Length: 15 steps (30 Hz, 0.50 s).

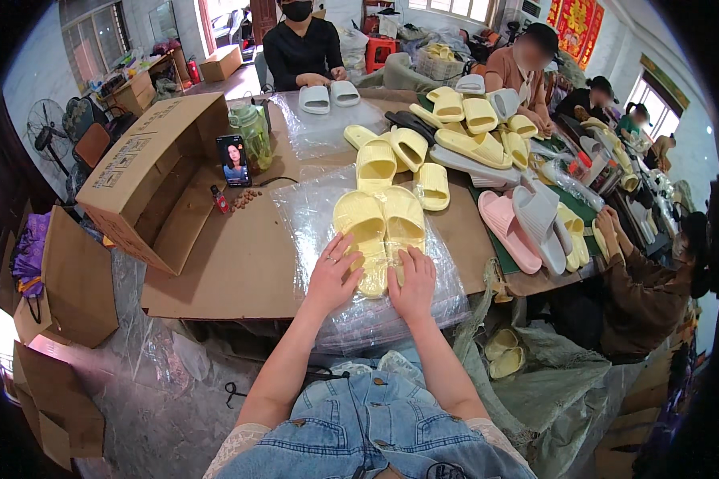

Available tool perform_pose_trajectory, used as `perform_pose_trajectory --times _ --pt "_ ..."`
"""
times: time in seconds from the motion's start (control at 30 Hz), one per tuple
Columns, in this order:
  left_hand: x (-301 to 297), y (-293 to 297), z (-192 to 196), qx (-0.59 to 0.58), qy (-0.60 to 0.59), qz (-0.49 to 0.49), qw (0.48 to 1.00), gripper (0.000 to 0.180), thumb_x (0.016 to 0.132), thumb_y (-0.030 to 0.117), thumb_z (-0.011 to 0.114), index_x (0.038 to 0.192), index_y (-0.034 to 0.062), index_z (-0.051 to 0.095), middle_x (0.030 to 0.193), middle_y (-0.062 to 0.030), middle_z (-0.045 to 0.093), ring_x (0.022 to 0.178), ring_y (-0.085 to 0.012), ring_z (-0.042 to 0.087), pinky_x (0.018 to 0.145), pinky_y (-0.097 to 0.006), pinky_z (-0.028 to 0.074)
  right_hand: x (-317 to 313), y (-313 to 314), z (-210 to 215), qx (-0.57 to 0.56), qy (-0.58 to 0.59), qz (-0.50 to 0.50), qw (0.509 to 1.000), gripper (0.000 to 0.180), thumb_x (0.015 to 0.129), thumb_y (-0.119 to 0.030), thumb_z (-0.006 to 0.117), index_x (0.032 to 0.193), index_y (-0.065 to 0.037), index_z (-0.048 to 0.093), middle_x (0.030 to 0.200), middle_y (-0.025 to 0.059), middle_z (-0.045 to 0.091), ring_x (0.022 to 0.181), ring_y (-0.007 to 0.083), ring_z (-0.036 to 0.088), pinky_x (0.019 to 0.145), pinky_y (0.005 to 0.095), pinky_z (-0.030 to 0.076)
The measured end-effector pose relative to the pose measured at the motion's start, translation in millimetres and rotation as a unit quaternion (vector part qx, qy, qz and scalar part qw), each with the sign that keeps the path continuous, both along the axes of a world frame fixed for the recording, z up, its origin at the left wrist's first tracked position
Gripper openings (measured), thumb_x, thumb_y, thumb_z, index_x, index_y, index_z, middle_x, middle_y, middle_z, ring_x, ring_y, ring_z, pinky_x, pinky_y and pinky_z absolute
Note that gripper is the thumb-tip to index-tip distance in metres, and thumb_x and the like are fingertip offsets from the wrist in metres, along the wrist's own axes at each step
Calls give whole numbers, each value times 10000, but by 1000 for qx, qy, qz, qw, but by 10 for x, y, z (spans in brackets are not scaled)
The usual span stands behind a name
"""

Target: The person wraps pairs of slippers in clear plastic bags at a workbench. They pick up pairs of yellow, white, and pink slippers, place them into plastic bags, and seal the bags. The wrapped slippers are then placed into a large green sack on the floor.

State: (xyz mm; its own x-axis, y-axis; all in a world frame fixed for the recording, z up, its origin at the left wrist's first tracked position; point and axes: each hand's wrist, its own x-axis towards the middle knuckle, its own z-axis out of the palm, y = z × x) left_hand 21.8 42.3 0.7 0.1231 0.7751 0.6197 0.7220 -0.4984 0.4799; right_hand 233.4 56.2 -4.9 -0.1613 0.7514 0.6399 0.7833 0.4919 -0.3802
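A pair of pale yellow slippers (367, 227) lies side by side on a stack of clear plastic bags (311, 231), toes pointing away from me. My left hand (333, 275) rests on the left slipper's outer edge, fingers spread, a ring on one of them. On the right slipper's heel end lies my right hand (412, 281), fingers stretched out and apart. Neither hand is closed round a slipper. Shiny film shows around the pair; I cannot tell whether it is inside a bag. Just beyond stand more yellow slippers (376, 164).
A pile of yellow, grey and black slippers (471, 144) covers the table's right side, with a pink slipper (507, 231) nearer me. At the left stand an open cardboard box (148, 180), a propped phone (234, 160) and a green jug (252, 136). Several people work around the table.
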Motion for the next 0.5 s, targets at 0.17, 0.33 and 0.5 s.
perform_pose_trajectory --times 0.17,0.33,0.5 --pt "3 9 4 7 -5 -4 1000 307 849 171 745 1137 68 721 1471 -165 553 1411 -384 461 1146 -466 404 6 -5 10 -10 3 2 1000 443 906 -275 664 1257 -11 605 1324 207 572 1254 400 527 1141 529 351" --pt "-3 13 -19 6 -2 -1 1000 301 852 181 747 1130 67 719 1471 -160 551 1411 -385 459 1145 -468 407 -3 -1 13 -7 2 3 1000 444 906 -275 664 1254 -7 608 1326 209 573 1246 402 529 1137 527 351" --pt "-6 15 -48 6 -2 0 1000 303 857 190 746 1133 71 717 1470 -154 552 1409 -384 459 1148 -466 404 8 14 -12 6 5 6 1000 445 904 -271 666 1250 2 609 1324 211 574 1229 409 530 1121 526 359"
